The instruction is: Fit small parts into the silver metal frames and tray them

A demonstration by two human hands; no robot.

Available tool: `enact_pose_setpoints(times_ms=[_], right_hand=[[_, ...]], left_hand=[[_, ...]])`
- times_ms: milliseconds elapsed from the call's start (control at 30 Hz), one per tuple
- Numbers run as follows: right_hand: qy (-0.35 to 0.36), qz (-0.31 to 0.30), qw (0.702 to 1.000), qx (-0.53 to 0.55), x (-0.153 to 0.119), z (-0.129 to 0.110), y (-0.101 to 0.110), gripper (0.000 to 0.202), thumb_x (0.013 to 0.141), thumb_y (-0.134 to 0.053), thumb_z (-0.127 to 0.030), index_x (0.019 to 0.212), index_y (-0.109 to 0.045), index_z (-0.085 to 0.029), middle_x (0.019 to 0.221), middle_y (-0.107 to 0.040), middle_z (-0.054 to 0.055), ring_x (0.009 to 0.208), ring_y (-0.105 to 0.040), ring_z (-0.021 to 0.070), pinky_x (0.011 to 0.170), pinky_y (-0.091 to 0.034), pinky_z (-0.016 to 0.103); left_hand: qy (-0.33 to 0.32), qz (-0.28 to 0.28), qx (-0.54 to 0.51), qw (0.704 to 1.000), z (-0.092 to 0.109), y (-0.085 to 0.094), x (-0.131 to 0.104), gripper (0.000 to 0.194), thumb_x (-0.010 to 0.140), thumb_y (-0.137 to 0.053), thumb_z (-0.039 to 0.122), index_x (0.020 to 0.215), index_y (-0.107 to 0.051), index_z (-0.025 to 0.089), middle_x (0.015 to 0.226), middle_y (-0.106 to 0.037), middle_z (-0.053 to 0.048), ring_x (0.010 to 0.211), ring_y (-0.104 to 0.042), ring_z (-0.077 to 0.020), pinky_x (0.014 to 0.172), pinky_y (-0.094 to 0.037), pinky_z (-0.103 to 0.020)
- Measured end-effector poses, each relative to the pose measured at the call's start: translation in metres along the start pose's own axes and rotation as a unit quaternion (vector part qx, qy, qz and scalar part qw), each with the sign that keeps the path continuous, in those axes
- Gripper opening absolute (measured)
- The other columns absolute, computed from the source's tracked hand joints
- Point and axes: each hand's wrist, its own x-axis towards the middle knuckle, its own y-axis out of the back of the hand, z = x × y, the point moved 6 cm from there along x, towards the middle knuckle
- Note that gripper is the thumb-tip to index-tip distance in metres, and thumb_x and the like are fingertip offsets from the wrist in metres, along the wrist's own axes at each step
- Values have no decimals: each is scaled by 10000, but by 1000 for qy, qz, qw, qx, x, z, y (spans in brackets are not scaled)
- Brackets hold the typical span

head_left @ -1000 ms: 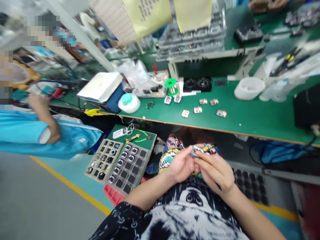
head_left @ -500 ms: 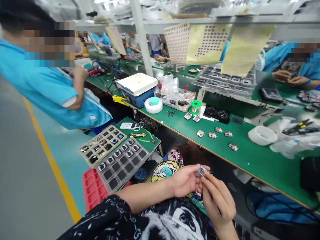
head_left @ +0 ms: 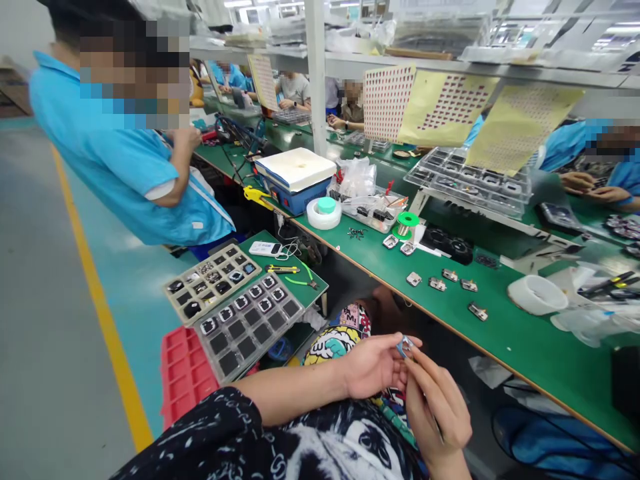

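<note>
A small metallic part (head_left: 405, 345) with a bluish edge is held above my lap, between both hands. My left hand (head_left: 376, 363) grips it between thumb and fingers, palm turned up. From the right, the fingertips of my right hand (head_left: 437, 393) pinch the same part; a thin dark edge shows under its palm, too hidden to name. Several similar metal housings (head_left: 437, 284) lie on the green bench (head_left: 500, 333) beyond my hands. To the left sits a clear compartment tray (head_left: 250, 327) with white-framed pieces in some cells.
A beige tray (head_left: 213, 280), red tray (head_left: 185, 373) and green-handled cutters (head_left: 305, 277) are at the left. A solder spool (head_left: 406, 225), tape roll (head_left: 537, 295) and blue box (head_left: 295, 193) stand on the bench. A person in blue (head_left: 125, 160) works at the left.
The view has tilted and shifted, so the bench and trays appear moved in the frame. Both hands keep nearly the same grip on the small part.
</note>
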Motion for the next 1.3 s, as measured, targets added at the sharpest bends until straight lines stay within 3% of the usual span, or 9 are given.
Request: enact_pose_setpoints(times_ms=[300, 600, 833, 1033, 1300], right_hand=[[-6, -3, 1000, 10, 4, 1, -5, 607, 888, -765, 84, 1391, -785, -256, 1336, -767, 137, 1081, -793, 332, 830, -684, 471], [-14, -3, 1000, 0, -1, 5, 1, 603, 913, -752, 57, 1423, -764, -264, 1366, -753, 146, 1091, -789, 328, 830, -683, 476], [-9, 2, 1000, 10, -3, 10, 2, 622, 913, -751, 62, 1456, -743, -240, 1412, -724, 176, 1144, -772, 342, 845, -671, 485], [-7, 2, 1000, -13, 10, 2, 2, 543, 963, -752, -5, 1459, -725, -224, 1383, -746, 162, 1130, -781, 297, 857, -661, 429], [-2, -21, 1000, -10, 21, -2, 1, 431, 1090, -655, -160, 1517, -655, -219, 1427, -726, 146, 1175, -763, 257, 874, -631, 391]], left_hand=[[-6, 2, -5, 1000, 4, 1, -1, 452, 1078, -606, 434, 1404, -715, 140, 888, -736, -48, 660, -680, -153, 620, -540, -285], [0, 2, -16, 1000, 0, -4, 1, 481, 1044, -681, 432, 1416, -702, 128, 895, -746, -54, 666, -700, -164, 613, -553, -281], [-9, 10, -11, 1000, 5, -15, 0, 446, 1047, -689, 410, 1395, -717, 132, 903, -753, -50, 672, -703, -154, 620, -551, -280], [-5, 43, -6, 999, 14, -30, -10, 355, 1100, -606, 350, 1354, -736, 137, 940, -771, -49, 660, -702, -130, 619, -573, -250], [-34, 99, 64, 992, 28, -38, -19, 397, 1152, -454, 340, 1437, -687, 193, 965, -768, -33, 646, -686, -110, 598, -587, -210]])
